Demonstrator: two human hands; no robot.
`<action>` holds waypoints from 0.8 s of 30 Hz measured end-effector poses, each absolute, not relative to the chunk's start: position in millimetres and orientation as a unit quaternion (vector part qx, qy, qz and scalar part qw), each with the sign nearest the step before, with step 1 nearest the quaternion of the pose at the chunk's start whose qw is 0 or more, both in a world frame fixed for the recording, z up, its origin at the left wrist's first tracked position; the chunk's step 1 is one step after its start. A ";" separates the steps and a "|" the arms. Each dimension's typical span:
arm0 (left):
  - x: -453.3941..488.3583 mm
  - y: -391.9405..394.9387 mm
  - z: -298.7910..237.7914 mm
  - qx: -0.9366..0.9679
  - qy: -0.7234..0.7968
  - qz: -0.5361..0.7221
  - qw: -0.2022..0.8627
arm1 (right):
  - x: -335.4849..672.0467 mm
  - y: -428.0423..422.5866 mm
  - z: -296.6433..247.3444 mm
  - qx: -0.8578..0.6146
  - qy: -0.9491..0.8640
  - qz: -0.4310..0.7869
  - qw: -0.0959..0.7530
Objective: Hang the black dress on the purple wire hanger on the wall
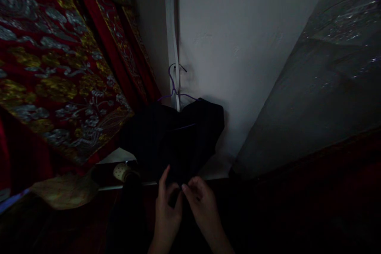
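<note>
A black garment (175, 139) hangs on a purple wire hanger (174, 85) hooked over a white strip on the wall. Both my hands are at its lower edge. My left hand (166, 206) has its fingers bent and pinched on the dark cloth, one finger pointing up. My right hand (201, 200) is curled, its fingertips pinching the same hem right beside the left. The scene is very dark, so the cloth between my fingers is hard to make out.
Red fabric with gold and silver embroidery (50, 67) hangs at the left. A grey sparkly cloth (321, 87) hangs at the right. A white wall (238, 27) is behind. A small pale round object (120, 172) lies low at left, near a tan piece (65, 190).
</note>
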State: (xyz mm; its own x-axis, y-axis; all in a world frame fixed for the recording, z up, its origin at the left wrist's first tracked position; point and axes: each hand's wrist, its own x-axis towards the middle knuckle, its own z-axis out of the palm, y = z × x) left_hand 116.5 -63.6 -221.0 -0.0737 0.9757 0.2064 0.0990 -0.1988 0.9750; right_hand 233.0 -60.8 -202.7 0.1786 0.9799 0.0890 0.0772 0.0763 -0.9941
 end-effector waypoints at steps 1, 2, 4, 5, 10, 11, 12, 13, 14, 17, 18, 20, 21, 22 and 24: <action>117.3 -64.0 -222.9 0.541 0.490 0.552 0.402 | 233.2 -62.1 -203.5 -0.543 -0.494 0.417 0.535; 118.2 -64.2 -224.5 0.537 0.493 0.554 0.402 | 233.9 -63.1 -203.9 -0.546 -0.501 0.422 0.522; 120.0 -64.2 -226.4 0.539 0.496 0.553 0.398 | 236.7 -63.9 -203.7 -0.554 -0.511 0.429 0.497; 120.9 -64.0 -226.8 0.541 0.496 0.553 0.394 | 238.5 -64.0 -203.4 -0.558 -0.515 0.431 0.487; 126.4 -64.9 -226.3 0.534 0.497 0.562 0.389 | 248.0 -66.1 -202.1 -0.567 -0.528 0.449 0.444; 127.4 -65.9 -226.0 0.531 0.499 0.564 0.390 | 249.8 -66.7 -201.8 -0.569 -0.531 0.452 0.436; 128.1 -67.0 -225.7 0.528 0.500 0.565 0.390 | 251.7 -67.3 -201.4 -0.571 -0.534 0.453 0.428; 128.7 -68.3 -225.4 0.526 0.501 0.565 0.390 | 253.4 -67.8 -200.6 -0.574 -0.537 0.454 0.420; 129.0 -69.6 -224.9 0.525 0.502 0.565 0.391 | 255.0 -68.0 -199.4 -0.578 -0.540 0.453 0.411; 129.7 -73.2 -222.1 0.520 0.507 0.566 0.389 | 257.9 -67.4 -192.9 -0.595 -0.554 0.444 0.376; 130.4 -74.4 -220.6 0.516 0.508 0.569 0.390 | 258.0 -66.9 -189.9 -0.600 -0.560 0.441 0.362; 133.1 -77.0 -217.1 0.497 0.510 0.582 0.393 | 256.6 -66.2 -183.7 -0.601 -0.573 0.439 0.342; 134.8 -78.3 -215.5 0.484 0.511 0.592 0.394 | 255.2 -66.1 -181.2 -0.599 -0.577 0.441 0.337; 136.6 -79.5 -214.3 0.469 0.512 0.602 0.394 | 253.5 -66.3 -179.6 -0.598 -0.578 0.442 0.336; 138.9 -81.3 -214.5 0.442 0.517 0.620 0.392 | 250.1 -67.5 -179.4 -0.598 -0.572 0.442 0.346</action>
